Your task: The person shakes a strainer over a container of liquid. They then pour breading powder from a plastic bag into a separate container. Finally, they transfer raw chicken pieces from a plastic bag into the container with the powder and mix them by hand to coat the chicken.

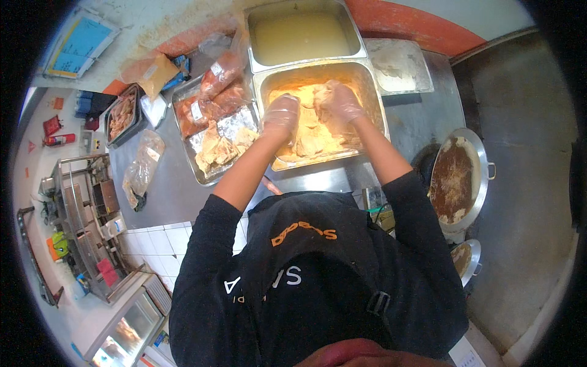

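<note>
Both hands wear clear plastic gloves inside a deep metal pan of yellowish breading flour. My left hand is at the pan's left side, pressed on the flour; its fingertips are hard to see. At the right, my right hand has its fingers around a flour-coated piece of chicken. Another coated piece lies near the pan's front edge. A second metal pan of cloudy yellowish liquid stands directly behind. Left of the flour, a metal tray holds coated chicken pieces and bagged reddish meat.
At the far left are a dark tray of raw chicken and a crumpled plastic bag. A floury metal lid lies at the back right. Two wide pans, a large one and a smaller one, hold brownish contents at the right.
</note>
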### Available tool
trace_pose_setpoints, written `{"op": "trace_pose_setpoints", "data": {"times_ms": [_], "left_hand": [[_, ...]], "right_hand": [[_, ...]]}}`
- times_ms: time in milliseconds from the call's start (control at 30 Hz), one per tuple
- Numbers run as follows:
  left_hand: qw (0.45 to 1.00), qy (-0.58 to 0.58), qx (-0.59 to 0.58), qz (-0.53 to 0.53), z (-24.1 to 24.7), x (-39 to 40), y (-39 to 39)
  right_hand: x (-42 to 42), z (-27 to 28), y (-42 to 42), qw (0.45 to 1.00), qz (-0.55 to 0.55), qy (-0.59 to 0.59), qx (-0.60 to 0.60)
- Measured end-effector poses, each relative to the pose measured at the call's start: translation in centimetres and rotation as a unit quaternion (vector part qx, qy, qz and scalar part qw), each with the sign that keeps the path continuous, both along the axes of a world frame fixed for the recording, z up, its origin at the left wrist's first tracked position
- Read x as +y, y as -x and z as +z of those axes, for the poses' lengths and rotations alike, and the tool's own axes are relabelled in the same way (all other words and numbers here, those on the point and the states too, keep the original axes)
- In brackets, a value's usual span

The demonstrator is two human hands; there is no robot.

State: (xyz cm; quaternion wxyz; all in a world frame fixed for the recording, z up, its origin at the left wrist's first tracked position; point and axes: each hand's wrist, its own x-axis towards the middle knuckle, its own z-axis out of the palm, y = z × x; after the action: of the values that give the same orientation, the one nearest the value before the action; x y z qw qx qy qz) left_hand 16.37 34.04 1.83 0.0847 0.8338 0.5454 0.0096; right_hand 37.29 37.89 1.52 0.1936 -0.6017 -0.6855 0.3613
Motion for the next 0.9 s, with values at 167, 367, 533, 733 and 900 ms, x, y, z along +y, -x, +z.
{"op": "trace_pose_setpoints", "data": {"times_ms": [167, 367, 533, 733, 900], "left_hand": [[0.981, -0.046, -0.15, 0.109, 3.1, 0.5, 0.9], [0.948, -0.009, -0.277, 0.156, 7.5, -2.3, -6.8], [0.964, -0.046, -0.243, 0.098, 6.4, -0.5, -3.2], [0.9, 0.064, -0.382, 0.198, 6.6, 0.3, -2.3], [0.959, -0.107, -0.241, 0.1, 5.3, -0.9, -2.1]], "right_hand": [[-1.3, 4.3, -1.8, 0.934, -0.08, 0.095, 0.336], [-0.9, -2.5, 1.0, 0.953, -0.114, -0.226, 0.169], [-2.3, 3.9, 2.5, 0.977, -0.136, -0.126, 0.104], [-2.4, 1.8, 1.6, 0.979, -0.145, -0.133, 0.058], [-3.7, 4.5, 3.8, 0.98, -0.132, -0.143, 0.029]]}}
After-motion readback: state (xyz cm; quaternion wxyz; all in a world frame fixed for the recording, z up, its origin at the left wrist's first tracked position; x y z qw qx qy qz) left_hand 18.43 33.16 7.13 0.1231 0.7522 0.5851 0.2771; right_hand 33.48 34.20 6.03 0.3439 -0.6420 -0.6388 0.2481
